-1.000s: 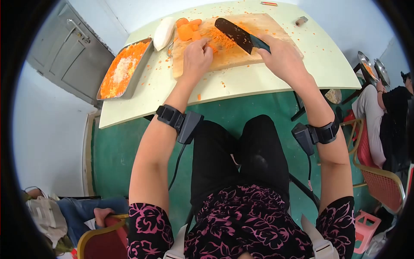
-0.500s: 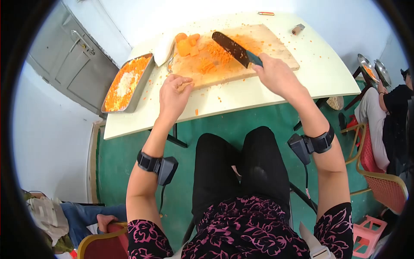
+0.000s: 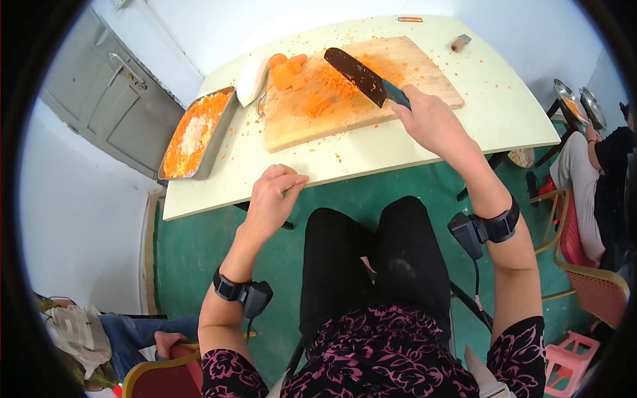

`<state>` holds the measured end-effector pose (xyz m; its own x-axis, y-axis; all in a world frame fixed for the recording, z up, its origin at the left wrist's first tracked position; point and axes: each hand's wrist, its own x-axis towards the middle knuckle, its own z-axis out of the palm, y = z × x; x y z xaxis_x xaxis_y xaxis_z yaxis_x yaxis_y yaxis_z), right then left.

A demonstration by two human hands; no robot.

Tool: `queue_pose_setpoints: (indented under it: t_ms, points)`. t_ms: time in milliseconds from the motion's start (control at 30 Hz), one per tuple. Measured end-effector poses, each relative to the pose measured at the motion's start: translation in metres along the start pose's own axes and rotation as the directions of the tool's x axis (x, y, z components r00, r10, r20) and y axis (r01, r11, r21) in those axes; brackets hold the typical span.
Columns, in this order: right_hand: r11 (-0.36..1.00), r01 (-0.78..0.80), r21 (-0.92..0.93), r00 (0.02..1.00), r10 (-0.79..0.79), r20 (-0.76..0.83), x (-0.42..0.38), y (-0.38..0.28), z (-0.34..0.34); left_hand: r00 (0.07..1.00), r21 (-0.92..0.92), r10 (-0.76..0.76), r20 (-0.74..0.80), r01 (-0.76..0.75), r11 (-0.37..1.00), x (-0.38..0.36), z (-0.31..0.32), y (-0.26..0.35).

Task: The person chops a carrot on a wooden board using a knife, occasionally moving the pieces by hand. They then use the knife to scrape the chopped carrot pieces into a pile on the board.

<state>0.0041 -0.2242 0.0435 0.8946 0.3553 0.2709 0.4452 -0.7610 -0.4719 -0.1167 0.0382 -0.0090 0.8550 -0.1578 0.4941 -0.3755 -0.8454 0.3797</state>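
My right hand point(image 3: 431, 119) grips the teal handle of a kitchen knife point(image 3: 353, 74). Its broad dark blade, flecked with orange bits, is over minced carrot point(image 3: 335, 86) on a wooden cutting board point(image 3: 292, 129). At the table's front edge, my left hand point(image 3: 273, 199) has thumb and fingers pinched together; whatever is between the fingertips is hidden. Larger carrot chunks point(image 3: 284, 74) lie at the board's back left. Beside them rests a long white radish-like vegetable point(image 3: 252, 78).
A metal tray point(image 3: 215, 142) of chopped orange and white food stands on the table point(image 3: 199, 199) at left. A lighter-like red object point(image 3: 410, 19) and a small brown-handled tool point(image 3: 460, 43) lie at the back. Other people sit at right and lower left, near chairs point(image 3: 590, 285) and a pink stool point(image 3: 570, 361).
My left hand has moved from the board's front left corner toward me, to the table edge. A small carrot piece there is no longer visible. My right hand and knife hold nearly still.
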Motion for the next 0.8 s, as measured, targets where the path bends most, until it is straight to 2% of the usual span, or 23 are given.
queue_pose_setpoints:
  t_ms: [100, 167, 200, 300, 500, 600, 700, 800]
  points:
    - [1.0, -0.011, -0.006, 1.0, 0.011, 0.011, 0.001, 0.0, 0.001, 0.985, -0.153, -0.144, 0.091, 0.156, 0.976, 0.02, -0.008, 0.001]
    - [0.999, 0.022, -0.025, 1.0, -0.022, -0.001, 0.0, -0.003, 0.002, 0.995, -0.061, -0.097, -0.016, 0.096, 0.993, 0.052, -0.005, -0.019]
    - [0.999, 0.029, -0.03, 1.0, -0.029, -0.004, -0.002, -0.005, 0.003, 0.95, -0.123, -0.311, -0.023, 0.306, 0.944, 0.075, -0.007, -0.011]
    - [0.998, 0.04, -0.054, 0.999, -0.041, -0.013, -0.001, -0.008, 0.004, 0.955, -0.153, -0.235, -0.182, 0.208, 0.966, 0.126, 0.012, -0.034]
    - [0.998, -0.014, -0.053, 1.0, 0.014, 0.004, -0.003, -0.01, 0.0, 0.963, -0.074, -0.248, -0.11, 0.241, 0.968, 0.142, 0.039, -0.052]
    - [0.998, 0.014, -0.058, 1.0, -0.014, 0.002, -0.004, -0.015, -0.002, 0.945, -0.151, -0.324, -0.039, 0.315, 0.937, 0.138, 0.031, -0.049]
    - [0.996, 0.044, -0.078, 0.999, -0.045, -0.003, -0.003, -0.016, 0.0, 0.925, -0.323, -0.38, -0.012, 0.356, 0.877, 0.139, 0.037, -0.069]
    - [0.996, 0.036, -0.083, 0.999, -0.038, -0.017, -0.003, -0.016, 0.003, 0.953, -0.323, -0.287, -0.097, 0.242, 0.915, 0.143, 0.041, -0.081]
